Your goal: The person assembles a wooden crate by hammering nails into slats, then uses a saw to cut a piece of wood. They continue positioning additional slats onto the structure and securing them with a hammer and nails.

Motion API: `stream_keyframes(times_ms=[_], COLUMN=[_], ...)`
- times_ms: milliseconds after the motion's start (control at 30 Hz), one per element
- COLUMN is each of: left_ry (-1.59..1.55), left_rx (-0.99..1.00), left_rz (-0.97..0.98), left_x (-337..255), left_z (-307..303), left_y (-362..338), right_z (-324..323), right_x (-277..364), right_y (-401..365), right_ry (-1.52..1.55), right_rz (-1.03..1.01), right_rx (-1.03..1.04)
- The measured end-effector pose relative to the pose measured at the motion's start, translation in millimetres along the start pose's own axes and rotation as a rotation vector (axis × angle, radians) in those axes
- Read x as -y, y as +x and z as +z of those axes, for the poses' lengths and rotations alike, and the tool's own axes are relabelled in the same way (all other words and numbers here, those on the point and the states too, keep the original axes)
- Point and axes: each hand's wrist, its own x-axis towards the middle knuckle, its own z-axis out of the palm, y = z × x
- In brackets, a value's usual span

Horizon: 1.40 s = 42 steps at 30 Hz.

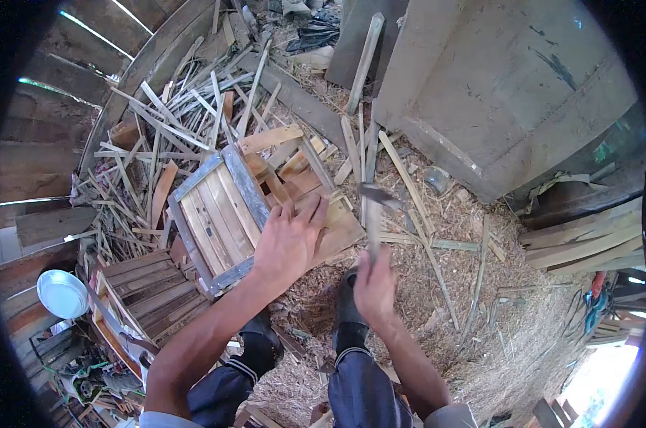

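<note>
A hammer (pixel 373 214) stands nearly upright in the view, its dark head slightly blurred. My right hand (pixel 375 285) is wrapped round the lower end of its handle. To the left, my left hand (pixel 291 239) presses on a wooden piece beside a slatted wooden panel (pixel 219 210) with a grey frame. Its fingers are bent and close together, and whatever lies under the fingertips is hidden. Around that hand is a wooden box-like structure (pixel 294 171) with boards and dark gaps inside.
A heap of thin wood strips (pixel 194 114) fills the upper left. A slatted crate (pixel 151 292) and a white bowl (pixel 62 294) are at left. A large grey board (pixel 501 85) leans at upper right. Loose sticks (pixel 437 271) lie on wood shavings right of my feet.
</note>
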Motion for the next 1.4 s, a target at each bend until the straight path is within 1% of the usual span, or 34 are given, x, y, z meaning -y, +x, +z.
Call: stream_keyframes(times_ms=[33,67,100,167,267,300,367,400,467,500,567,600,667,700,767,800,867,900,967,1000,1067,1100,1167,1200,1267,1300,1367,1400], left_ry=[0.024,0.028,0.011,-0.01,0.022,0.021,0.03,0.011,-0.012,0.011,0.036,0.022,0.012,0.016,0.012,0.017,0.027,0.032,0.036,0.019,-0.003,0.01,0.032,0.016,-0.006,0.014,0.033,0.022], left_rx=[-0.025,-0.027,-0.008,0.027,0.027,-0.002,-0.036,-0.018,0.001,-0.002,-0.015,-0.025,-0.039,-0.007,0.029,0.01,-0.019,-0.02,-0.013,0.015,0.044,0.018,-0.015,-0.009,0.011,0.026,0.033,0.004], left_rz=[0.022,0.028,0.017,-0.005,-0.002,0.008,0.021,0.01,0.0,0.007,0.026,0.023,0.009,-0.001,-0.015,-0.005,0.012,0.02,0.019,-0.003,-0.03,-0.011,0.012,0.001,-0.009,-0.016,-0.015,-0.001], left_x=[0.8,-0.5,-0.6,-0.5,-2.5,-1.4,0.8,0.1,0.3,0.7,-1.0,-1.6,0.3,-1.2,-2.4,-1.6,-1.4,-0.6,0.2,-2.1,-3.6,-2.0,-0.8,-0.8,-1.9,-2.4,-4.1,-3.1], left_z=[0.5,-0.7,-2.6,-4.2,-3.3,-1.4,-2.8,-3.1,-2.2,-2.0,-1.9,-1.6,-2.8,-5.3,-4.5,-4.3,-4.4,-3.7,-3.3,-6.6,-5.6,-3.2,-5.3,-7.1,-7.7,-7.9,-6.0,-3.9], left_y=[1.5,1.6,2.5,1.4,0.7,1.2,3.8,2.3,0.4,0.3,1.6,0.2,2.1,2.5,-0.2,0.1,2.1,1.5,0.7,2.3,0.8,0.9,2.6,3.4,1.8,1.8,2.9,2.4], right_z=[2.9,4.5,1.4,-7.4,1.3,-0.3,-1.8,-1.8,-2.2,-1.6,-1.6,-4.8,-9.5,-6.8,-2.6,-1.1,4.0,0.6,-9.1,-9.1,-7.6,-7.6,-3.5,-7.7,-18.7,-13.2,-2.9,-6.6], right_x=[-5.5,-8.9,-3.0,8.8,3.9,0.0,-5.2,-2.1,5.3,2.4,-4.3,-2.0,3.6,3.7,3.3,-2.1,-14.2,-8.9,2.9,7.4,14.9,9.1,-4.8,3.8,23.7,16.9,-1.3,1.6], right_y=[4.2,5.0,5.3,-2.9,-2.6,-1.0,3.3,0.3,-7.7,-5.8,3.2,1.9,0.2,-1.5,-4.3,-1.9,6.6,8.2,6.5,3.4,-1.3,0.7,8.6,10.4,2.4,1.9,5.4,5.4], right_ry=[-0.113,-0.137,-0.131,0.095,0.038,0.037,-0.017,-0.016,0.155,0.15,-0.085,-0.082,0.041,0.042,0.153,0.149,-0.084,-0.081,0.035,0.036,0.111,0.111,-0.119,-0.118,0.203,0.2,-0.042,-0.04], right_rz=[0.022,0.016,0.01,0.047,0.043,0.041,0.003,0.003,0.03,0.031,0.077,0.075,0.026,0.031,0.009,0.009,-0.015,-0.019,0.085,0.09,0.06,0.061,-0.035,-0.044,0.098,0.102,0.0,-0.002], right_rx=[0.1,0.09,0.083,0.038,0.003,-0.005,0.111,0.114,-0.155,-0.152,0.152,0.144,0.101,0.106,-0.174,-0.177,0.064,0.059,0.053,0.055,-0.115,-0.121,0.06,0.059,-0.024,-0.018,0.099,0.092])
